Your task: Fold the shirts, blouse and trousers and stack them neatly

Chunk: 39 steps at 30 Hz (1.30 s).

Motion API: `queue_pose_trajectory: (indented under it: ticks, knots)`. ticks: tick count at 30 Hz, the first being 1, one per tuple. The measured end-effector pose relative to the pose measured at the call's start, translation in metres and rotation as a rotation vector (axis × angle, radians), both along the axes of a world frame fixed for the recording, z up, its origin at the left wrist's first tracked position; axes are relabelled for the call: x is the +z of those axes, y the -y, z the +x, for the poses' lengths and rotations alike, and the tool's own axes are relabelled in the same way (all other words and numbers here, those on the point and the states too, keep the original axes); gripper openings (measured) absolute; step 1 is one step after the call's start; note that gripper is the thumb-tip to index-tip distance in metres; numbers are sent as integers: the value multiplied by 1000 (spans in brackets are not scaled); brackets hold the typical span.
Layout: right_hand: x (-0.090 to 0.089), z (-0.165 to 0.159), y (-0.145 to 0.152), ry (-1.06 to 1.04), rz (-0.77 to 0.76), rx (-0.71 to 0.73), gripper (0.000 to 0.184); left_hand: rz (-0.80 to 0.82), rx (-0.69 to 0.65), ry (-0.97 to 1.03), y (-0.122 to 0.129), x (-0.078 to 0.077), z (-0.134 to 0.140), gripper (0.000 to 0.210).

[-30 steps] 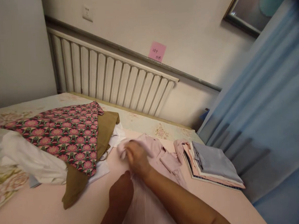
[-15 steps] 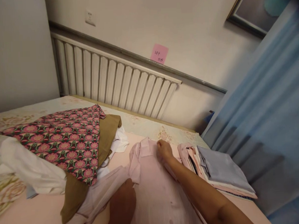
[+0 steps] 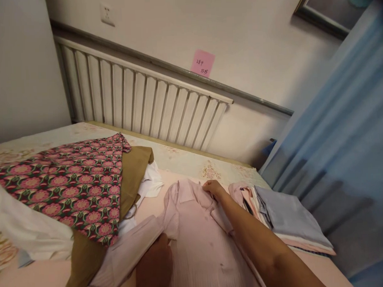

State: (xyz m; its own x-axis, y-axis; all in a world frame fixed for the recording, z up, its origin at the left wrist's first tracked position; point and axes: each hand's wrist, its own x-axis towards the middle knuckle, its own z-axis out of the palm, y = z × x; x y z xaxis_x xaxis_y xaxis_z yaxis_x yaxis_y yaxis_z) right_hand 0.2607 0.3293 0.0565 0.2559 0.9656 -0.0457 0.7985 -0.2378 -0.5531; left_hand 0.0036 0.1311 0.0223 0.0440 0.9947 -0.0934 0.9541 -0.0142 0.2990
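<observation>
A pale pink button shirt (image 3: 198,240) lies front up on the pink bedsheet (image 3: 26,282), its collar pointing toward the radiator. My right hand (image 3: 214,187) reaches across it and grips the right side of the collar. My left hand (image 3: 154,268) is dark and in shadow at the bottom middle. It rests on the shirt by the left shoulder seam, next to the left sleeve (image 3: 126,256) that trails toward the bottom left. Its fingers are not visible.
A red floral cloth (image 3: 69,182) lies over a brown garment (image 3: 132,171) and white clothes (image 3: 30,231) on the left. A stack of folded clothes (image 3: 286,217) sits to the right of the shirt. A white radiator (image 3: 139,103) lines the wall; a blue curtain (image 3: 338,154) hangs right.
The bunched pink shirt has been spread flat, front up. My right hand moved from the crumpled fabric to the right side of the collar. The left hand stayed low on the shirt.
</observation>
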Motion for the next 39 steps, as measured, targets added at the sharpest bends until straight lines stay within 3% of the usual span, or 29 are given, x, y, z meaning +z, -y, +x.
queue_pose_trajectory:
  ticks: [5,12,16,23,30,34,39]
  knots:
    - [1,10,-6,125,-183,9,32,46,0,-5,1,-2,1,31]
    - [-13,-2,-4,259,-268,92,34,-7,5,0,1,2,2,28]
    - [-8,-4,-11,300,-236,84,32,-32,2,40,0,3,1,25]
    - [6,22,-24,308,-32,-100,29,-10,25,50,-1,2,1,27]
    - [-2,41,-28,25,-144,4,31,-9,18,27,1,5,1,31]
    - [-5,56,-12,-234,-176,31,32,-7,18,35,0,5,1,29]
    - [-12,64,6,-562,-124,74,45,10,23,44,-2,-3,1,30]
